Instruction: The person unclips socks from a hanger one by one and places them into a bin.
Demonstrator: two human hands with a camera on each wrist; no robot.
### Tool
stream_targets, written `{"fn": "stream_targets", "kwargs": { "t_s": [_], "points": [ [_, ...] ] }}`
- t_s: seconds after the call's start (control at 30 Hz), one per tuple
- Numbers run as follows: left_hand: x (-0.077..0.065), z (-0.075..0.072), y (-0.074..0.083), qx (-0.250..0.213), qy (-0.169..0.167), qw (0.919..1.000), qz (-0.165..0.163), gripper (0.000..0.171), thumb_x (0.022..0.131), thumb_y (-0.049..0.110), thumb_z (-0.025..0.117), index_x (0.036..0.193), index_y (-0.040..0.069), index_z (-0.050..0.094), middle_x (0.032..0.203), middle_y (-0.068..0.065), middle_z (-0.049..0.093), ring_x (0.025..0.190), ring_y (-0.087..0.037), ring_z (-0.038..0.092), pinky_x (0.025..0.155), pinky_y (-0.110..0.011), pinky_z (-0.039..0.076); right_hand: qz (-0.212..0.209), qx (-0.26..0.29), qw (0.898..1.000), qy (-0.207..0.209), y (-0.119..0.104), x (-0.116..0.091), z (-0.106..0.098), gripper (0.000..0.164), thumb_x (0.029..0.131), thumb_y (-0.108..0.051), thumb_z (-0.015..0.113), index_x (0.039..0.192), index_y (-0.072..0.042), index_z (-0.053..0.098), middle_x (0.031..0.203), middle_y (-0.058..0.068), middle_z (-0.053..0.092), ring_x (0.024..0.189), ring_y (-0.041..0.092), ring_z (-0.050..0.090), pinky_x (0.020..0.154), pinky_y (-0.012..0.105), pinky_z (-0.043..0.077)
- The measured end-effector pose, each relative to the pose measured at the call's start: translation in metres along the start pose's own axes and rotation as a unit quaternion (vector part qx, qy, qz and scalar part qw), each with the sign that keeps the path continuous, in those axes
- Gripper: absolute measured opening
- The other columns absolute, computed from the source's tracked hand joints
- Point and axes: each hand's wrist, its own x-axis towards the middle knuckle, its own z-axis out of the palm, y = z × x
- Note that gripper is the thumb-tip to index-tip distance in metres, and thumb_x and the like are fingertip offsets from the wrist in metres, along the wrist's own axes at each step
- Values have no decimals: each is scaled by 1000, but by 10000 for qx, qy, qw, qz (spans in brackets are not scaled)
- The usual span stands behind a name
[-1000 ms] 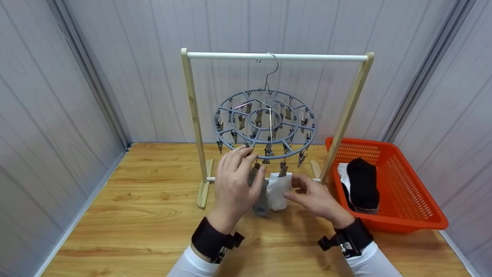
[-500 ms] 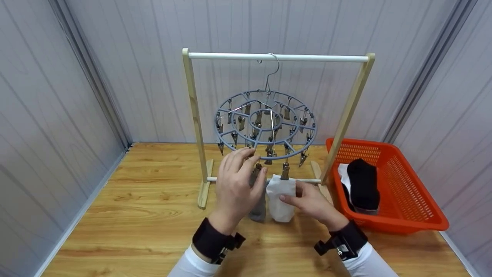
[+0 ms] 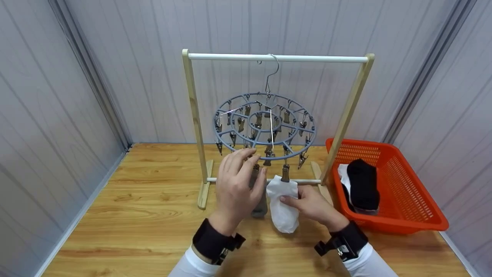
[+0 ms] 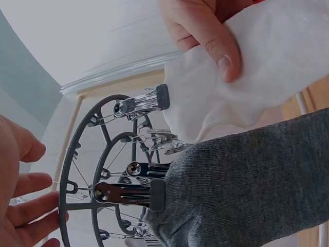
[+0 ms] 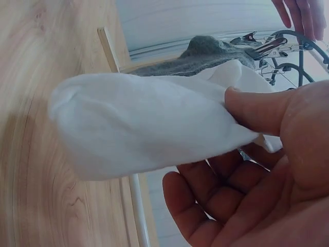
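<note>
A white sock [image 3: 284,219] hangs from a metal clip [image 3: 285,174] on the front of a round grey hanger [image 3: 282,158]. My right hand [image 3: 318,206] pinches the sock's right side below the clip, thumb in front, as the right wrist view shows. To its left a dark grey sock [image 4: 252,180] hangs from two clips, partly hidden behind my left hand [image 3: 236,188] in the head view. That hand is raised by the hanger's front left rim, fingers loosely extended. In the left wrist view its fingertips reach the ring; firm contact is unclear.
The hanger hooks over the white bar [image 3: 319,58] of a wooden-sided stand [image 3: 194,115]. Several metal clips dangle from its rings. On the right, an orange basket [image 3: 419,184] holds black [image 3: 362,184] and white socks [image 3: 344,175]. Everything stands on a wooden table [image 3: 153,215] between panel walls.
The white sock now hangs longer, its toe lower. My right hand has shifted slightly down and left with its grip kept. The grey sock has swayed a little; my left hand barely moved.
</note>
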Motion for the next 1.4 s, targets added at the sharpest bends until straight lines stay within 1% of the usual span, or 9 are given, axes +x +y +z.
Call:
{"fn": "stream_targets", "kwargs": {
  "t_s": [0.3,0.4,0.53,0.7,1.03,1.13,1.2,1.33,1.4],
  "points": [
    [1,0,4,-77,241,9990,369,22,99,17,80,116,4,80,119,-11,77,110,-29,71,98,-46,57,4,81,9996,-266,-3,0,0,34,109,-30,75,126,-1,77,108,9,80,92,21,74,76,32,62],
    [0,2,5,-223,25,9983,544,15,100,18,80,110,6,81,108,-6,79,98,-24,73,88,-40,60,-34,94,9992,-382,-2,0,-1,34,110,-31,73,126,-1,77,108,9,80,92,20,74,76,31,62],
    [-3,6,6,-467,-615,9953,581,16,103,19,80,111,5,81,106,-6,80,94,-22,74,85,-33,63,-195,98,9987,-462,-2,0,-1,32,111,-30,72,124,-1,77,107,8,79,92,19,74,76,29,61],
    [-10,11,6,-690,-1260,9892,294,34,107,24,77,131,-1,75,121,-12,78,109,-26,74,98,-36,63,-315,67,9984,-471,-5,-1,0,29,111,-28,73,124,-4,78,108,8,80,93,19,74,77,29,62],
    [-21,23,5,-1332,-1905,9711,-532,52,111,28,72,148,-7,61,145,-21,70,137,-34,66,118,-45,53,-362,150,9965,-733,-11,-4,2,27,112,-24,70,123,0,78,111,11,81,97,23,76,80,29,63],
    [-22,25,6,-1723,-2102,9575,-963,54,113,30,69,153,-5,58,147,-20,69,140,-32,65,119,-44,51,-345,189,9963,-763,-13,-5,2,26,112,-23,69,121,-1,79,110,11,81,96,23,76,78,29,62],
    [-23,26,6,-2138,-2252,9404,-1386,55,114,31,68,155,-3,56,148,-18,69,141,-30,64,118,-42,52,-317,212,9962,-783,-15,-6,2,26,113,-23,69,120,-1,79,110,11,81,95,23,76,78,29,62],
    [-22,27,7,-3138,-2408,8881,-2341,56,114,29,67,158,-2,53,148,-17,67,140,-30,64,114,-41,56,-257,260,9957,-856,-16,-7,2,27,113,-25,68,122,-2,79,111,10,81,97,22,76,79,29,62],
    [-21,27,7,-3467,-2405,8660,-2683,55,114,28,67,159,-1,54,144,-16,69,137,-30,65,111,-42,58,-248,228,9956,-880,-15,-6,2,28,113,-25,68,122,-1,79,112,10,81,98,21,75,79,29,62]
  ]
}}
